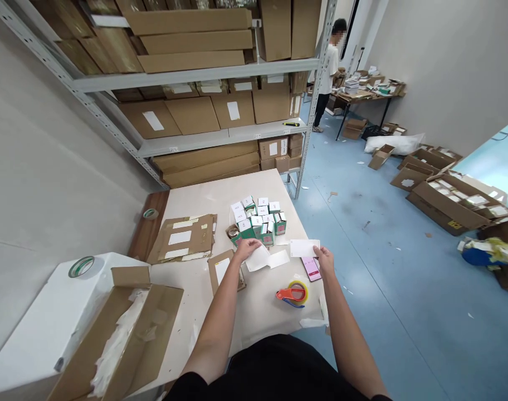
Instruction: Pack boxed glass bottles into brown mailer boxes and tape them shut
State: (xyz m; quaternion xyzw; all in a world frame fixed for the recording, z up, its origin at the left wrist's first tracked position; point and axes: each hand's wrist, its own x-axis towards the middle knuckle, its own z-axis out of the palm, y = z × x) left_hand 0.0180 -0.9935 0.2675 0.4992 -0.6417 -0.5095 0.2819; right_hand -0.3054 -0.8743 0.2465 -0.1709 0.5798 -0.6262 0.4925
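My left hand (pixel 246 249) pinches a bent sheet of white paper (pixel 259 259) over the table. Beneath that sheet, another white slip (pixel 279 258) lies to its right. In my right hand (pixel 324 259) is a white label (pixel 303 248), held flat by its right end. Partly under the label rests a phone (pixel 311 268) with a pink screen. Just beyond my hands stand several small green and white boxes (pixel 257 220). An orange tape dispenser (pixel 293 293) with yellow tape sits nearer to me.
Flattened cardboard (pixel 187 238) and a small cardboard piece (pixel 214 273) lie to the left. An open carton (pixel 154 328) holds white scraps. A metal shelf (pixel 229 136) stacked with cartons borders the far side. A person (pixel 330 72) stands near another table (pixel 362 96).
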